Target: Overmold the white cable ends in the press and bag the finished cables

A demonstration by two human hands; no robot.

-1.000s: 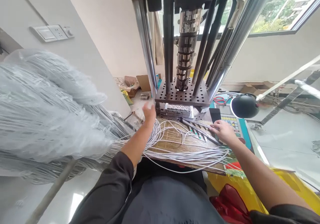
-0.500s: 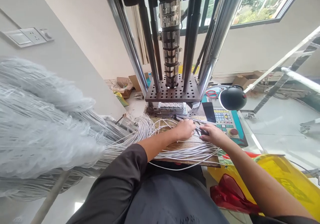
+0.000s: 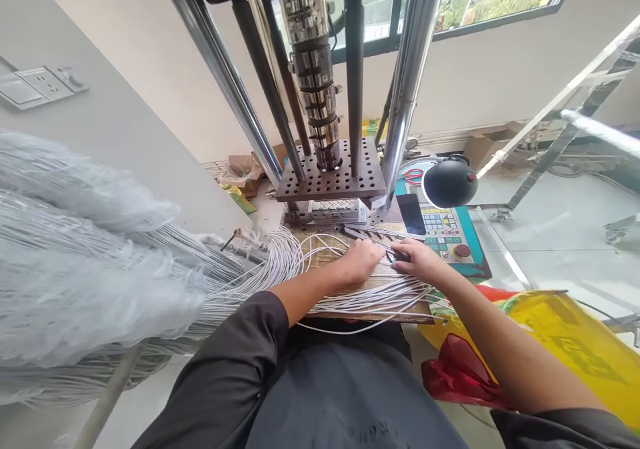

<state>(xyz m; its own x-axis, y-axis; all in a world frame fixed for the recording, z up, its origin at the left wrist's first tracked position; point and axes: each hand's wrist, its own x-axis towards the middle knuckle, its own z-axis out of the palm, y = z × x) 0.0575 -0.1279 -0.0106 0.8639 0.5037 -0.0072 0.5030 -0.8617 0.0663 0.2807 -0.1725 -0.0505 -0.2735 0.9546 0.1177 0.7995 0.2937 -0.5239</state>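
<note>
My left hand [image 3: 361,259] and my right hand [image 3: 417,260] meet over a wooden board [image 3: 373,315] in front of a tall press machine [image 3: 330,169]. Both hands rest on a row of thin metal strips [image 3: 377,237] and the ends of white cables [image 3: 280,262] spread across the board. Fingers of both hands are curled down on those pieces; what exactly each pinches is hidden. The cables fan out to the left from a big bundle wrapped in clear plastic [image 3: 75,249].
A black round lamp head [image 3: 449,181] hangs right of the press. A control panel with a red button [image 3: 450,232] and a phone [image 3: 411,213] lie beyond my right hand. A yellow and red bag [image 3: 550,349] sits lower right. Cardboard boxes [image 3: 247,169] lie behind.
My left hand swung from the far left of the board over to the middle, beside my right hand. The view has tilted and shifted, so the press appears further left.
</note>
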